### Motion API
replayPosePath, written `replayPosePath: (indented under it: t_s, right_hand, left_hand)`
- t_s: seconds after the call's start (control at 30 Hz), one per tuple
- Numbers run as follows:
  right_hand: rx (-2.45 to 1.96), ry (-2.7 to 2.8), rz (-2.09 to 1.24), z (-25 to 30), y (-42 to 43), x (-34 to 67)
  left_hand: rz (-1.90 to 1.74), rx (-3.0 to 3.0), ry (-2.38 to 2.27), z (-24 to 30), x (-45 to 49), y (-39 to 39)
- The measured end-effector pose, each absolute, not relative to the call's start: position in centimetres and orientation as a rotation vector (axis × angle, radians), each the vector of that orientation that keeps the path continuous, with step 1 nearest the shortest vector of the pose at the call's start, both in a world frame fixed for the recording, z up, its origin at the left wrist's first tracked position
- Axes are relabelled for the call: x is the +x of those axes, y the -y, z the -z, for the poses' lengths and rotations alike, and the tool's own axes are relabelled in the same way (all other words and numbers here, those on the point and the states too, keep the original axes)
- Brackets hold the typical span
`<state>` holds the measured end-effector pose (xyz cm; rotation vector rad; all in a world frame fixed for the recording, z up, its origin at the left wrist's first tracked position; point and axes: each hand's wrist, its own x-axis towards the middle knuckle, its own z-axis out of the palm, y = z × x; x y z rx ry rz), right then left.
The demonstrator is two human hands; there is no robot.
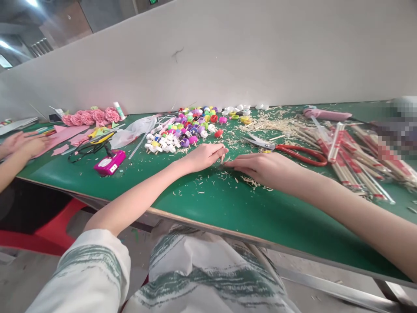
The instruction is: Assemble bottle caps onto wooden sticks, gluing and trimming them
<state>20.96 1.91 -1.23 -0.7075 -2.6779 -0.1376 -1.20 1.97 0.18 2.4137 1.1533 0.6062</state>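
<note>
My left hand (206,157) is closed in a pinch just above the green table. A short pale stick (222,159), upright or nearly so, shows at its fingertips. My right hand (260,167) lies low on the tabletop with its fingers pressed together, their tips close to the lower end of that stick. Whatever sits between those fingers is too small to make out. Thin wood shavings (252,181) are scattered around both hands. Scissors with red handles (301,154) lie open beyond my right hand.
Colourful small plastic pieces (192,128) are heaped behind my left hand. Bundled wooden sticks (353,161) and a pink glue gun (329,114) lie to the right. A magenta power socket (110,162) stands left. Farther left, another person's hands (32,143) rest near pink paper.
</note>
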Motion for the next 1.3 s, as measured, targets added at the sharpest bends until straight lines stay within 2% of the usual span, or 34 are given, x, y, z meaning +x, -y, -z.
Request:
replayPosePath:
  t_s: [0.33,0.73,1.3]
  right_hand:
    - [-0.600,2.664,0.433,1.7,-0.6,21.3]
    - [-0.722,2.558,0.518,1.4,-0.3,21.5]
    - [-0.713,2.612,0.338,2.0,-2.0,21.6]
  left_hand:
    - [-0.586,2.353,-1.212,-0.1,-1.4,-2.2]
    - [-0.553,2.365,-1.241,-0.4,-1.0,-2.0]
    - [-0.574,2.323,-1.234,0.1,-1.2,-2.4]
